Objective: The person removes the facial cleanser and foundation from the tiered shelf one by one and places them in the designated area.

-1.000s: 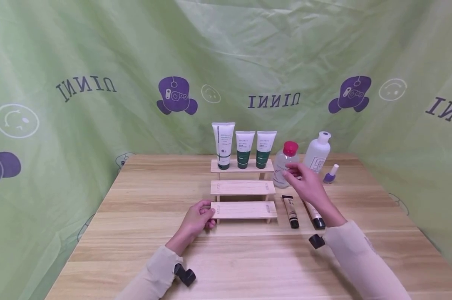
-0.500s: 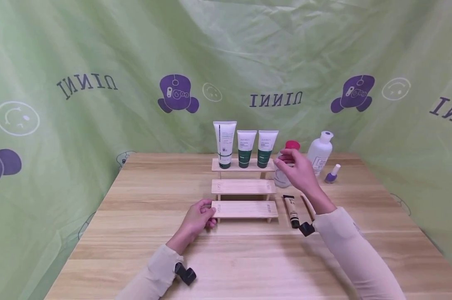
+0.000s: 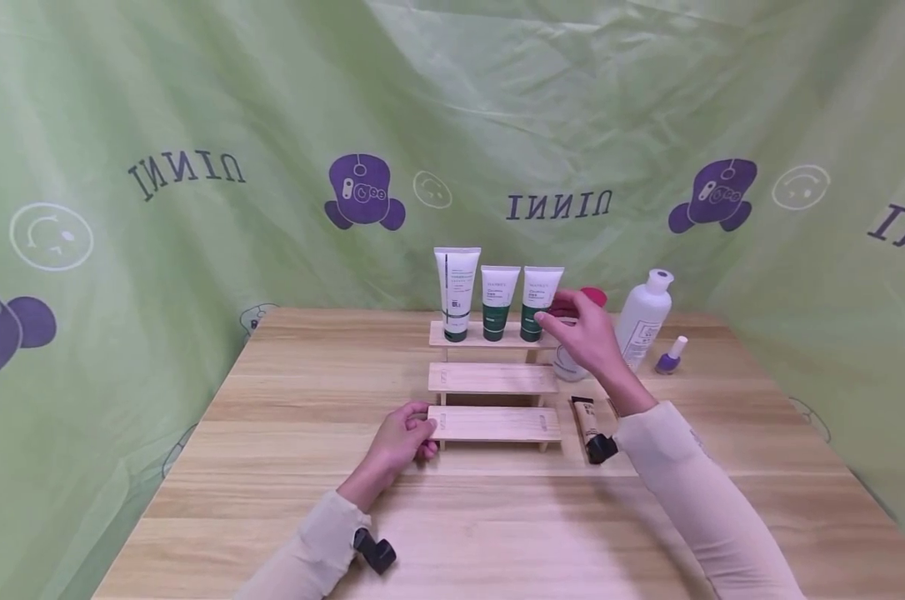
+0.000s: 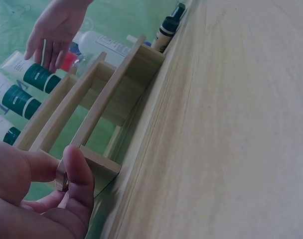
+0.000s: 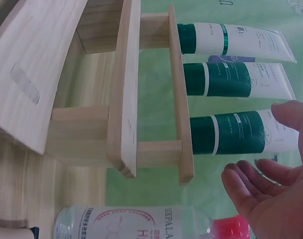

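A three-step wooden display stand (image 3: 493, 379) stands on the table. My left hand (image 3: 400, 437) pinches the left end of its lowest step between thumb and fingers, as the left wrist view shows. Along the top step are a larger white squeeze tube (image 3: 458, 287) at left and two smaller white-and-green tubes, the middle tube (image 3: 500, 292) and the right tube (image 3: 540, 286), all cap down. My right hand (image 3: 591, 337) is beside the right tube. In the right wrist view, its thumb (image 5: 291, 115) overlaps that tube's upper part, while the loosely bent fingers sit below with a gap.
A clear bottle (image 5: 136, 224) with a red cap stands right of the stand, partly behind my right hand. Farther right are a white bottle (image 3: 643, 321) and a purple nail polish (image 3: 670, 358). A beige tube (image 3: 583, 417) lies near the stand; my right arm covers another.
My right hand has moved left, from in front of the red-capped bottle to the right small tube. The left hand keeps its grip on the lowest step.
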Motion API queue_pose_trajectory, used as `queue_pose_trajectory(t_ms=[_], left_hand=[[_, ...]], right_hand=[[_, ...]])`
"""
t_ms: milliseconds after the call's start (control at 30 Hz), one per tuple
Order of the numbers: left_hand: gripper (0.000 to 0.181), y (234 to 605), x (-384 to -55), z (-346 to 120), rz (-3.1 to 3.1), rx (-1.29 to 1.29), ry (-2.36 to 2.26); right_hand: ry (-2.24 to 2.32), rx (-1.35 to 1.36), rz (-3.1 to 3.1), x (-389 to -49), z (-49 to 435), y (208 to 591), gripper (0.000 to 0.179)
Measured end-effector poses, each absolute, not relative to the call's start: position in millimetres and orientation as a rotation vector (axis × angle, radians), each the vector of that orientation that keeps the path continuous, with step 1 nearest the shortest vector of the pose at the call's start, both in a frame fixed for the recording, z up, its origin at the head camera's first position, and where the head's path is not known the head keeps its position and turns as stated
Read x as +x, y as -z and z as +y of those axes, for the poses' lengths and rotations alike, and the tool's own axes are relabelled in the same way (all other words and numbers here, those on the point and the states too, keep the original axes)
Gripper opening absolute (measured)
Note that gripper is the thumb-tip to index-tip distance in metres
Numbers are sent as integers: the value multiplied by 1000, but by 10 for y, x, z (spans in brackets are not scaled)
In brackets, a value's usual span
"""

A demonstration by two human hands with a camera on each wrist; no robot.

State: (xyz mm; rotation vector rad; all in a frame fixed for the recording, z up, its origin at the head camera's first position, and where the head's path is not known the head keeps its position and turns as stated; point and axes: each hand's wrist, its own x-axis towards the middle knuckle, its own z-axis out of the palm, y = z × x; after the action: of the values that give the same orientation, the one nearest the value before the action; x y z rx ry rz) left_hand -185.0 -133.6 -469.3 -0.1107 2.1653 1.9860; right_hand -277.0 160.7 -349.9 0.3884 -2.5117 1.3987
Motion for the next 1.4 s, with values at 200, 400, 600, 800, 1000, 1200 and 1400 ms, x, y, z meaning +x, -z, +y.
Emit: queue_pose_trajectory(t_ms=[200, 400, 600, 800, 1000, 1200, 1400], left_hand=[[45, 4689, -1842, -1327, 2169, -112, -1977], [46, 4679, -1826, -1325, 2195, -115, -1960], [43, 4685, -1846, -1328, 2183, -102, -1961], [43, 4702, -1842, -1333, 2175, -99, -1969], [43, 4695, -1829, -1343, 2174, -122, -1971], [44, 4689, -1831, -1338, 2173, -137, -1969], [45, 4671, -1820, -1338, 2173, -135, -1961]], right_hand=[[-1386, 388, -2506, -2811, 1576, 3486, 54], [-1446, 370, -2469, -2846, 1535, 3518, 53], [-1463, 363, -2425, -2868, 1475, 3560, 49], [-1449, 346, -2434, -2855, 1454, 3566, 45], [-1447, 359, -2447, -2851, 1437, 3561, 44], [-1447, 367, -2423, -2852, 1453, 3604, 45], [-1437, 370, -2415, -2800, 1474, 3609, 43]])
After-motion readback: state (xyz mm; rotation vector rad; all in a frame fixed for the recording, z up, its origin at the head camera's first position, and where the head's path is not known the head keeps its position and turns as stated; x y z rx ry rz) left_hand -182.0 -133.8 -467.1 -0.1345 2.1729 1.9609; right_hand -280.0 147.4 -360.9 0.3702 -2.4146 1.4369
